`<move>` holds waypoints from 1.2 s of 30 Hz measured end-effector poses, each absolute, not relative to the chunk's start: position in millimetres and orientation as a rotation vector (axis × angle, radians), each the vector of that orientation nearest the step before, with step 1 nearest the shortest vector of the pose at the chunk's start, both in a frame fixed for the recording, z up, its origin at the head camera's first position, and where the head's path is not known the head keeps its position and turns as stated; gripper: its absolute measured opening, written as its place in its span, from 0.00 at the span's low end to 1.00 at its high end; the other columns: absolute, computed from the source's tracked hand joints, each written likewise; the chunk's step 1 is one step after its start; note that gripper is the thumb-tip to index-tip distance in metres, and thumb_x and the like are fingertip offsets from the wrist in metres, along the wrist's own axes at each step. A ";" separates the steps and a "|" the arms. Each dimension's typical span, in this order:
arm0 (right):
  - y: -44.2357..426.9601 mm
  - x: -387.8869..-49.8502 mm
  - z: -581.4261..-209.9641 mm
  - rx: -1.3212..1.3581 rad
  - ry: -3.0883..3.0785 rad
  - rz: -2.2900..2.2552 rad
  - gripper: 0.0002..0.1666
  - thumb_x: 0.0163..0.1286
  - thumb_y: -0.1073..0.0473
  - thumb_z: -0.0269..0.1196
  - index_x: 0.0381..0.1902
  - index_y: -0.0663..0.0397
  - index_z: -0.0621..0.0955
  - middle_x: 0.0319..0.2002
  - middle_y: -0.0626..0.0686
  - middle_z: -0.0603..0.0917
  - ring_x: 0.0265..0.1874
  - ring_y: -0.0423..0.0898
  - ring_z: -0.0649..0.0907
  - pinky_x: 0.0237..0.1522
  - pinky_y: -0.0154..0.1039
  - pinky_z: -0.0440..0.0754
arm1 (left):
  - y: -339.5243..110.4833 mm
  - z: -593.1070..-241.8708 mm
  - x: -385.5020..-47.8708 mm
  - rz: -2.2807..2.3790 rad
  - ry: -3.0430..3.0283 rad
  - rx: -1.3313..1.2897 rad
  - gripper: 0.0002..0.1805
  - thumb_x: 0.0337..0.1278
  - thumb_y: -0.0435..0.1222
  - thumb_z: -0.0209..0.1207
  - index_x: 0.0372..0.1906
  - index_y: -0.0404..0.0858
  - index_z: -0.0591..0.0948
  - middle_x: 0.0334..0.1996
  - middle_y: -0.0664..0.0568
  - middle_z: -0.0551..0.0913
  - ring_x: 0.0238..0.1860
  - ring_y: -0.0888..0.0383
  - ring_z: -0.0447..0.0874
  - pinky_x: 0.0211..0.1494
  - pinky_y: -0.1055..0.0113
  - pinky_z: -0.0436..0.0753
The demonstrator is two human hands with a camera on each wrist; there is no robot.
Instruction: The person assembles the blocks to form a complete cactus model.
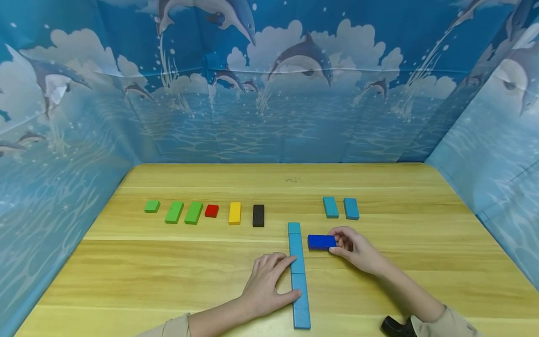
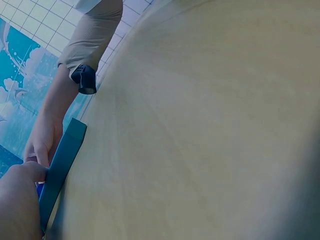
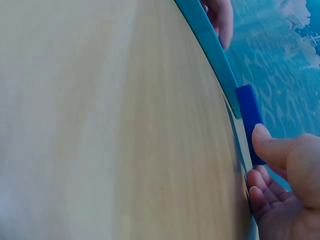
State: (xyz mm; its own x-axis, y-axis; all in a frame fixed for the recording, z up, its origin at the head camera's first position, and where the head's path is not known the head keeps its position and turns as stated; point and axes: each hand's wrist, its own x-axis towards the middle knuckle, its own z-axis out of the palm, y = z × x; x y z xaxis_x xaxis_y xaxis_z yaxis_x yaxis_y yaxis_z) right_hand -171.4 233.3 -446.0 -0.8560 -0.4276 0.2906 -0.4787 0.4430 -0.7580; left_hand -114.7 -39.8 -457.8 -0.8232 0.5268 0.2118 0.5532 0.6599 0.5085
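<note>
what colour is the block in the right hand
Deep blue; the block in the right hand shows best in the head view.

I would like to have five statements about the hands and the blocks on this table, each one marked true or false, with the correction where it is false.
1. The right hand holds the dark blue block. True.
2. The left hand is lifted away from every block. False: its thumb and forefinger touch the light blue row.
3. The yellow block lies between the red block and the black block. True.
4. The three green blocks lie on the right hand's side of the light blue row. False: they lie on the left hand's side.
5. Two separate light blue blocks lie farther from the person than the dark blue block. True.
</note>
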 end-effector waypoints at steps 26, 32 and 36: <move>203.9 -150.6 -410.3 0.833 -2.685 1.297 0.13 0.53 0.74 0.65 0.37 0.68 0.75 0.26 0.54 0.71 0.23 0.49 0.69 0.22 0.35 0.67 | -39.6 -456.7 -114.6 -0.875 -2.831 -0.916 0.36 0.51 0.59 0.53 0.64 0.49 0.67 0.56 0.54 0.69 0.54 0.58 0.63 0.59 0.55 0.60; 211.3 -158.6 -430.3 0.843 -2.705 1.294 0.15 0.53 0.71 0.66 0.39 0.65 0.75 0.27 0.52 0.71 0.24 0.47 0.69 0.22 0.35 0.66 | -39.6 -457.4 -114.8 -0.882 -2.836 -0.919 0.36 0.51 0.59 0.53 0.64 0.49 0.67 0.56 0.55 0.69 0.54 0.58 0.63 0.59 0.54 0.60; 217.6 -165.1 -445.1 0.845 -2.718 1.281 0.16 0.54 0.68 0.66 0.41 0.62 0.76 0.28 0.49 0.70 0.24 0.43 0.68 0.23 0.34 0.66 | -39.3 -457.7 -114.9 -0.877 -2.831 -0.925 0.36 0.51 0.60 0.53 0.64 0.49 0.67 0.56 0.55 0.70 0.54 0.58 0.63 0.59 0.54 0.60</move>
